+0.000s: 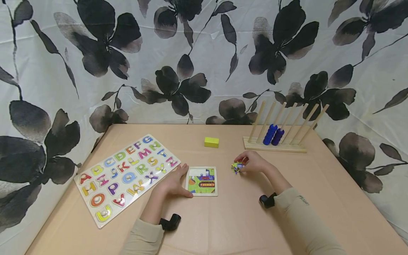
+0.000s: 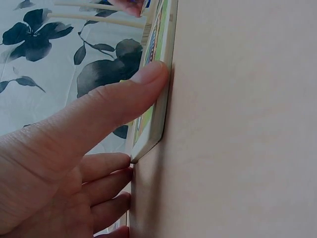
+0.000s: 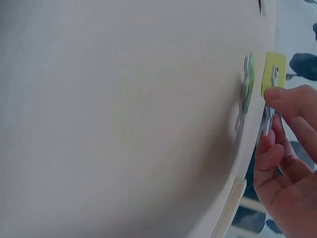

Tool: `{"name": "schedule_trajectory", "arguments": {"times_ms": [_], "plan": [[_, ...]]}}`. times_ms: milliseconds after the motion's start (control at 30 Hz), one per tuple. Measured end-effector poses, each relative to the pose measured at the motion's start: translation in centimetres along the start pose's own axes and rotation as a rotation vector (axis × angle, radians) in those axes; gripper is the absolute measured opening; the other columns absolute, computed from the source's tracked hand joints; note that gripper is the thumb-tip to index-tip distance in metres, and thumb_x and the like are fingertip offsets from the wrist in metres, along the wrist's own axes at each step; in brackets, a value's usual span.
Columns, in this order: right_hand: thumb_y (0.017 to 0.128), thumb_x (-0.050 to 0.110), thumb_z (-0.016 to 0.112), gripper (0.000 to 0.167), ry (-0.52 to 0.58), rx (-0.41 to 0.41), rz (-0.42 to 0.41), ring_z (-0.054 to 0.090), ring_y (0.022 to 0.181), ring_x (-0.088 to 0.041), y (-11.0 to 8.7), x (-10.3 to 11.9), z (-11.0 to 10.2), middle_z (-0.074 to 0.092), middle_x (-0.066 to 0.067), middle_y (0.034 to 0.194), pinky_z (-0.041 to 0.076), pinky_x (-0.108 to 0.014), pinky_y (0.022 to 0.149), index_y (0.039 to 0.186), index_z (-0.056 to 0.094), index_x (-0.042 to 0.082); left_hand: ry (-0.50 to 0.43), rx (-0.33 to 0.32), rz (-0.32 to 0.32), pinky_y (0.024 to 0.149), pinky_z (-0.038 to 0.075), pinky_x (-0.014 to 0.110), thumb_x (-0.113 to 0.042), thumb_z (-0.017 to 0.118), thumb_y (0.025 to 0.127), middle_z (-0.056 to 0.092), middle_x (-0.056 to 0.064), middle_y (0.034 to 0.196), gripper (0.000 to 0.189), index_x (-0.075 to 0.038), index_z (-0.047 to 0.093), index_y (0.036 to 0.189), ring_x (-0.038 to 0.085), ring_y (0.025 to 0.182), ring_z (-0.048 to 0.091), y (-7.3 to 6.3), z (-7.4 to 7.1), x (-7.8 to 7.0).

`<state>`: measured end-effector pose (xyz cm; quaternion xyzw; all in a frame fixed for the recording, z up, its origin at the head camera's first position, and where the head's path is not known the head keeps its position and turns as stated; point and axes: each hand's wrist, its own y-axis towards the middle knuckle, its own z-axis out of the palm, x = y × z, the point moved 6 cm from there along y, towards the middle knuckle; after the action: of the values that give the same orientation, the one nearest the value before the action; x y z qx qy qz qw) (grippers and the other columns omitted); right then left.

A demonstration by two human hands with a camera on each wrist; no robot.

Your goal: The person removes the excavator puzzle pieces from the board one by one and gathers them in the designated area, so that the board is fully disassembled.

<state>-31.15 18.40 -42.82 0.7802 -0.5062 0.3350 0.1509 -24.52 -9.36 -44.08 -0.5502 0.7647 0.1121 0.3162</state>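
A small framed jigsaw puzzle (image 1: 204, 182), showing a colourful vehicle on green, lies flat on the table. My left hand (image 1: 172, 181) steadies its lower left corner. In the left wrist view the thumb presses the board's edge, while the other fingers extend loosely beside the corner. To the right of the board, my right hand (image 1: 253, 162) pinches a small jigsaw piece (image 3: 269, 119) between thumb and fingers. Another green-edged piece (image 3: 248, 84) appears close by on the table in the right wrist view.
A white alphabet board (image 1: 127, 177) with knobbed letters lies left of the puzzle. Behind stands a yellow block (image 1: 211, 142). At the back right is a wooden peg rack (image 1: 277, 148) with blue and purple beads (image 1: 270, 134). A floral cloth (image 1: 223, 56) hangs beyond the table.
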Motion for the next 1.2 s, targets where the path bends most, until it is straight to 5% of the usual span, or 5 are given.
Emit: {"name": "schedule_trajectory", "arguments": {"times_ms": [533,1200], "plan": [[0.064,-0.005,0.072,0.034,-0.032,0.011,-0.039,0.055,0.076,-0.018,-1.6,-2.8,-1.6,0.067,-0.014,0.094,0.048,-0.028,0.067,0.097,0.066,-0.006,-0.002,0.000,0.000,0.110,0.017,0.044,-0.030,0.086,0.058,0.024,0.013,0.149,0.105,0.001,0.030,0.141,0.031,0.137,0.013,0.1,0.0,0.0],[0.065,-0.005,0.072,0.036,-0.013,0.054,-0.036,0.055,0.079,-0.021,-2.0,-2.8,-1.7,0.067,-0.017,0.097,0.048,-0.029,0.069,0.101,0.064,-0.009,0.001,0.002,0.002,0.110,0.017,0.043,-0.030,0.086,0.058,0.024,0.013,0.148,0.104,0.001,0.030,0.141,0.031,0.137,0.013,0.1,-0.1,-0.1]]}}
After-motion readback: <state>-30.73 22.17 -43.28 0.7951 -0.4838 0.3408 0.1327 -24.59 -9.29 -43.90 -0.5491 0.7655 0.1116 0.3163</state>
